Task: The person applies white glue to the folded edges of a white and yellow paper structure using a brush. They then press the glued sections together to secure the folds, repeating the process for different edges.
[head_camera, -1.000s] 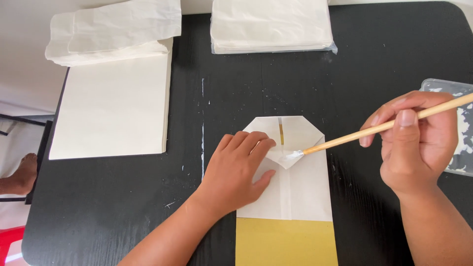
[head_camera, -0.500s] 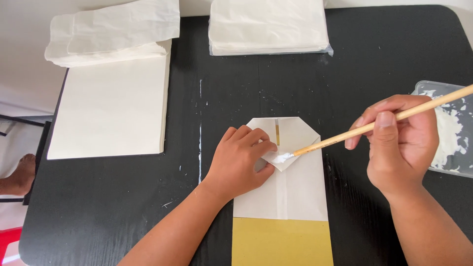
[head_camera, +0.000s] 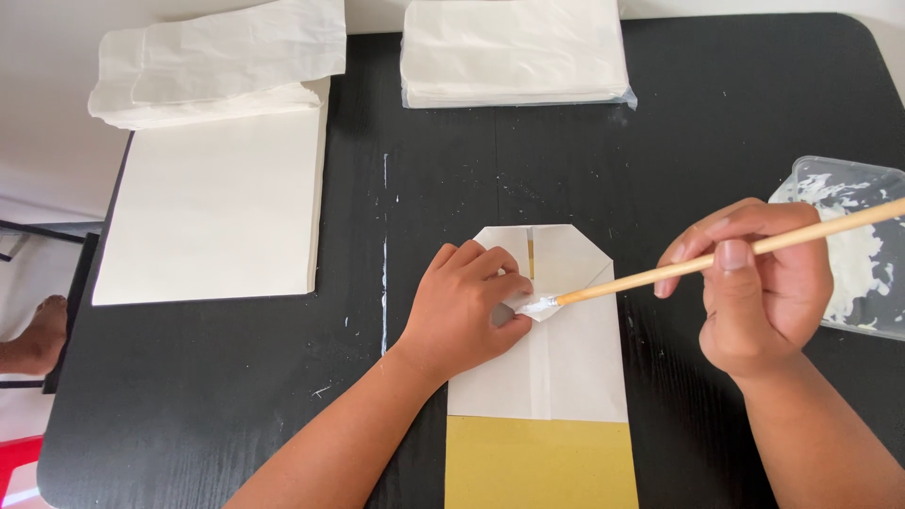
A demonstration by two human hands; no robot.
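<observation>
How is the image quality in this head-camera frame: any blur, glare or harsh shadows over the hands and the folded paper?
Head view: even, soft light; left hand, right hand and brush sharp, no motion blur; only faint shadows beside the hands on the folded paper; the white stacks near the top look close to washed out; mild sheen on the black table, no strong glare.

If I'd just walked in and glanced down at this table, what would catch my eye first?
Most likely the folded white and gold paper bag at the near middle of the black table. The left hand pins its flap while the right hand holds a wooden-handled brush with its white tip on the fold. Next come the clear glue tray at the right edge and the white paper stacks along the far side.
</observation>
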